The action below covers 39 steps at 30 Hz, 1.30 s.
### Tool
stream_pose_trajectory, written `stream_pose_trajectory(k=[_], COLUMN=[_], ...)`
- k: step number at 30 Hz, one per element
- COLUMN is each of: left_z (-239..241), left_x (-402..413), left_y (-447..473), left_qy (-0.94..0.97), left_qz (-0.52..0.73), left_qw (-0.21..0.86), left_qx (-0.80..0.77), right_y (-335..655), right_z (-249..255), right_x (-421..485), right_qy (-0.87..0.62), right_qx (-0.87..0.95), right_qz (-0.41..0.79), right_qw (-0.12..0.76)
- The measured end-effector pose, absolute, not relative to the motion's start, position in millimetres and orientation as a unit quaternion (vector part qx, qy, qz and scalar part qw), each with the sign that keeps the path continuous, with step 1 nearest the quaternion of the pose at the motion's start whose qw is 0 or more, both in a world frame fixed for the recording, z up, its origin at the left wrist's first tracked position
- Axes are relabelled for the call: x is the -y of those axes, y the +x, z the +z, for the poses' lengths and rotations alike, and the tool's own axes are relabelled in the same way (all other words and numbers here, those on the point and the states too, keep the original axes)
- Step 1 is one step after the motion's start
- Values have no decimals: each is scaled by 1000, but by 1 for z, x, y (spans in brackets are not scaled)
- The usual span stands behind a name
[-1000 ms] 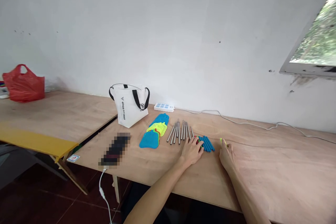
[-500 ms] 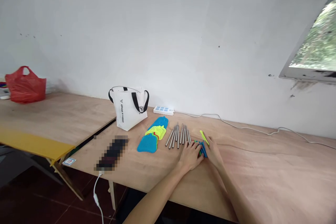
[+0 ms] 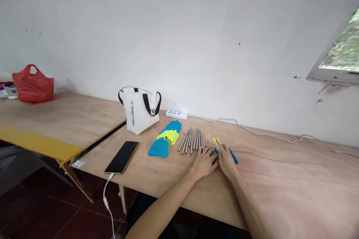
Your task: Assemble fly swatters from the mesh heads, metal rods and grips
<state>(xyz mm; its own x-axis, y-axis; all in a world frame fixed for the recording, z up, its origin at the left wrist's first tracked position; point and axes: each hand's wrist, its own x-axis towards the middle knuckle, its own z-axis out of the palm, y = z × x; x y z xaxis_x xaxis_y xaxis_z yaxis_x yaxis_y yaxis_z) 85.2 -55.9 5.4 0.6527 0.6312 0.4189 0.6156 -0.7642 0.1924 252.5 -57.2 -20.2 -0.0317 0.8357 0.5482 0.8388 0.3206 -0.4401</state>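
Observation:
My left hand (image 3: 205,162) lies flat with fingers spread on a small heap of coloured plastic handles (image 3: 213,152) on the wooden table (image 3: 280,179). Right beside it, my right hand (image 3: 226,160) has its fingertips closed on the near end of a yellow-green handle (image 3: 215,142), which sticks out beyond them over the heap. A blue handle (image 3: 233,155) lies just right of that hand. Several grey metal rods (image 3: 192,140) lie in a fan to the left of the heap. Left of the rods is a stack of blue and yellow fly-swatter heads (image 3: 165,140).
A white tote bag (image 3: 140,111) stands behind the swatter heads, with a white power strip (image 3: 176,113) and its cable (image 3: 266,134) along the wall. A phone (image 3: 122,157) on a charging lead lies near the front edge. A red plastic bag (image 3: 33,84) sits far left on a second table.
My right hand brought the yellow-green handle from the right to the heap beside my left hand. One blue handle now lies apart on the right. The camera view shifted slightly.

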Motion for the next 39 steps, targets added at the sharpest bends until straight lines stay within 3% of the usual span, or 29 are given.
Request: stream_pose_trajectory(k=[9, 19, 39], left_z=[9, 5, 6], left_x=[41, 41, 48], left_y=[63, 60, 61], left_qy=[849, 860, 886], left_qz=[299, 255, 223], left_qw=[74, 25, 55], left_qx=[-429, -440, -403], right_y=[260, 246, 256], right_z=[-24, -18, -12], right_x=[60, 69, 75], right_qy=[-653, -669, -680], right_qx=[701, 713, 695], right_qz=[-72, -109, -141], right_qw=[277, 181, 185])
